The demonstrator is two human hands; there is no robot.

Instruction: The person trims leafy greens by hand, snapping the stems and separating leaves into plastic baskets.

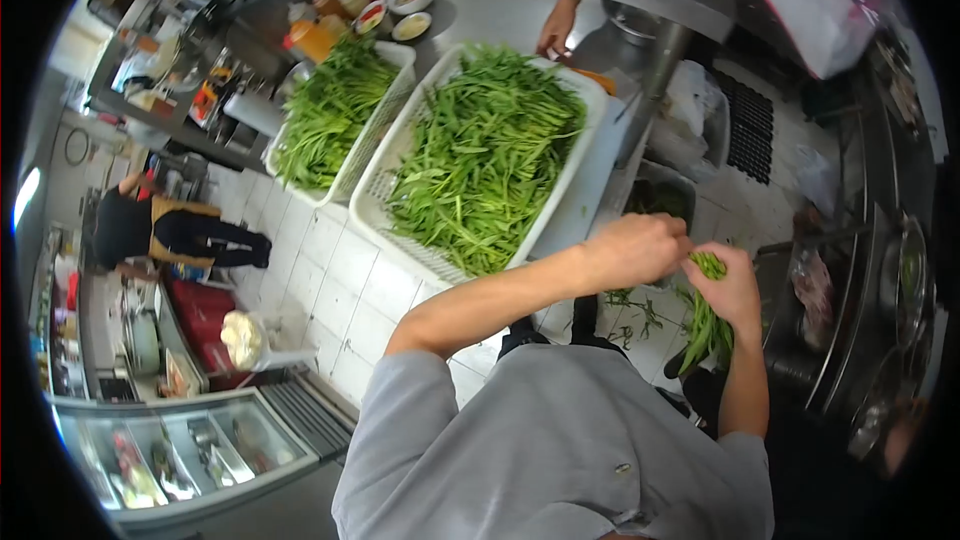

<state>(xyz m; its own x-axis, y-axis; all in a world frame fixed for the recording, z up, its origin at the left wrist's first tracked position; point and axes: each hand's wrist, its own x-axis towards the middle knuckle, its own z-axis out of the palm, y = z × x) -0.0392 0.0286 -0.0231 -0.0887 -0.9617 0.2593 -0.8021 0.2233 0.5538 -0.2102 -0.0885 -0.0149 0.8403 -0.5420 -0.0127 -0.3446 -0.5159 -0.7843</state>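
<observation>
My right hand (728, 285) is closed around a bunch of water spinach (708, 325), its cut stem ends up and its leaves hanging down. Beside those stem ends, my left hand (640, 248) has its fingers pinched together; whatever may be between them is hidden. Both hands are in front of my chest, to the right of a white plastic basket (360, 212) heaped with loose water spinach (490, 150). A second white basket (403, 65) of the same greens (338, 115) stands to its left.
Across the counter is another person's hand (560, 28), near small bowls (411, 27) and sauce bottles (312, 38). Scattered leaves (640, 312) lie below my hands, beside a dark bin (660, 195). Another person (170, 225) stands at the left; a glass-topped chiller (190, 450) is lower left.
</observation>
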